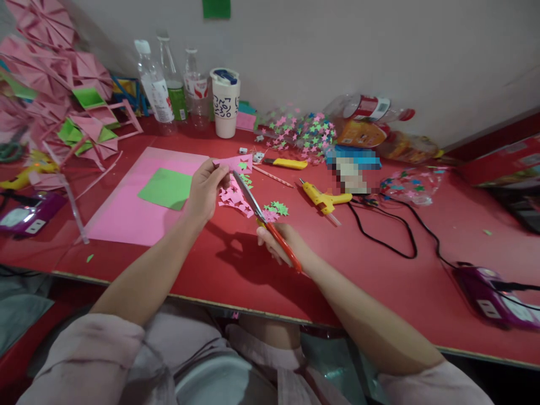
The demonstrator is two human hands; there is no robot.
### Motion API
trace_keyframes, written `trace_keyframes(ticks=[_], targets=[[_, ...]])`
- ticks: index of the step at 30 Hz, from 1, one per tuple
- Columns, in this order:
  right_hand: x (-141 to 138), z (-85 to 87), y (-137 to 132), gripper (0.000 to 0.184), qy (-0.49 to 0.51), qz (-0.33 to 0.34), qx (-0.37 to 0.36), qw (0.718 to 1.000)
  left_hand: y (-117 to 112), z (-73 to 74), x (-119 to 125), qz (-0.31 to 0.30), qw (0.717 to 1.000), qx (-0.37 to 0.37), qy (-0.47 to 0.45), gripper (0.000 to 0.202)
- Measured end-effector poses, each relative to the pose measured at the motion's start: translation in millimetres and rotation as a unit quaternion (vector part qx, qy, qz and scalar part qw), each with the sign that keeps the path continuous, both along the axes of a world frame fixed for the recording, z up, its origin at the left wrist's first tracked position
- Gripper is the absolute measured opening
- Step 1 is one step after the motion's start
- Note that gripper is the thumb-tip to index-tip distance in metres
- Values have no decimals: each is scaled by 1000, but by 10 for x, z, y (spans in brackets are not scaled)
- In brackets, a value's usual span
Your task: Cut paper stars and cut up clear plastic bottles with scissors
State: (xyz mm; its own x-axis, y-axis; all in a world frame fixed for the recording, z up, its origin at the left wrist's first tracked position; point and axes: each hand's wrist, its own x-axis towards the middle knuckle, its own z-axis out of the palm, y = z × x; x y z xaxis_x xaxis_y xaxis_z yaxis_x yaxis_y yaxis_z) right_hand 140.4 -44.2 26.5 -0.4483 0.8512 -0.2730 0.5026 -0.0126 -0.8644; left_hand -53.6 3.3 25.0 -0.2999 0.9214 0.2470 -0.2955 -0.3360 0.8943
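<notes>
My right hand (282,243) is wrapped round a pair of scissors (248,194) with long metal blades and red handles. The blades point up and left, their tips close to the fingers of my left hand (207,188). My left thumb and fingers are pinched together at a piece of pink paper (230,163), largely hidden behind them. Under the blades lie pink paper scraps (236,199) with star-shaped cutouts. Beside them is a small heap of green stars (278,208) and pink stars (270,216).
A green square (164,188) rests on a pink sheet (126,225) at left. Beyond are a yellow cutter (291,163), a glue gun (323,197) with a cord, a cup (225,107), bottles (156,90) and bags of stars (314,138). Folded pink paper shapes (46,73) stand far left.
</notes>
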Motion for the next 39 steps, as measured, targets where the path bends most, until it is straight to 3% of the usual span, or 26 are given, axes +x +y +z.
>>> trace_keyframes(ticks=[14,24,39], targets=[[-6,28,11,43,10,5,-20,1000,-8,-17,7,-10,999,20,44,16],[4,21,22,45,10,9,-25,1000,-13,-2,15,19,997,21,76,13],[-15,45,-9,43,16,7,-32,999,-12,-22,24,-5,999,16,34,6]])
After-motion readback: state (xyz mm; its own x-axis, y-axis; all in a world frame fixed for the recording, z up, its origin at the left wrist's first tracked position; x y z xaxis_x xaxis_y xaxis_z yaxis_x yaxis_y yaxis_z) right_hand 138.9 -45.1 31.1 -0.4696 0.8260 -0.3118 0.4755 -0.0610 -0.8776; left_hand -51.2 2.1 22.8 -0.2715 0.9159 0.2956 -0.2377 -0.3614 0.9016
